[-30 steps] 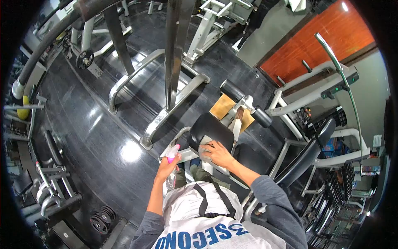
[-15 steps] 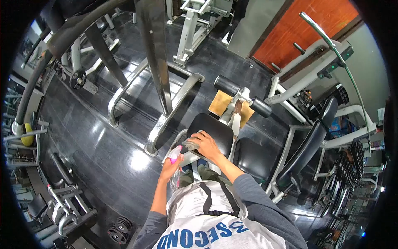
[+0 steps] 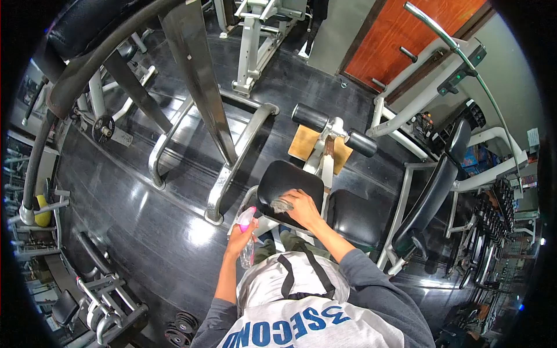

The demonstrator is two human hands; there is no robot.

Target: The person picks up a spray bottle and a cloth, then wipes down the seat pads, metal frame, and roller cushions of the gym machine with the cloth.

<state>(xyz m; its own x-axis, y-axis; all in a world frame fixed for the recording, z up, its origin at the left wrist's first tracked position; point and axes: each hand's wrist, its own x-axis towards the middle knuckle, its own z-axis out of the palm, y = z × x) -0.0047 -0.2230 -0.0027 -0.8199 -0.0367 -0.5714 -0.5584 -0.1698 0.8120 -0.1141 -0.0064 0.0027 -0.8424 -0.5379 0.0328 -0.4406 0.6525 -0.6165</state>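
Note:
My left hand [image 3: 241, 235] is wrapped round a clear spray bottle [image 3: 247, 255] with a pink and white trigger head, held in front of my body. A crumpled grey cloth [image 3: 282, 205] is under the fingers of my right hand [image 3: 303, 207]. That hand presses the cloth on the near edge of a black padded seat [image 3: 290, 180]. Right beside it is a second black pad [image 3: 357, 217], which neither hand touches.
Beyond the seat are foam rollers [image 3: 311, 116] and a wooden board [image 3: 303, 142]. A silver machine frame [image 3: 232, 174] stands on the left, and a backrest [image 3: 426, 203] rises on the right. Weight plates [image 3: 181, 327] lie on the floor at lower left.
My right hand and the cloth have moved right and slightly nearer to me along the seat. The bottle stays in my left hand, now more fully visible. The view has shifted slightly.

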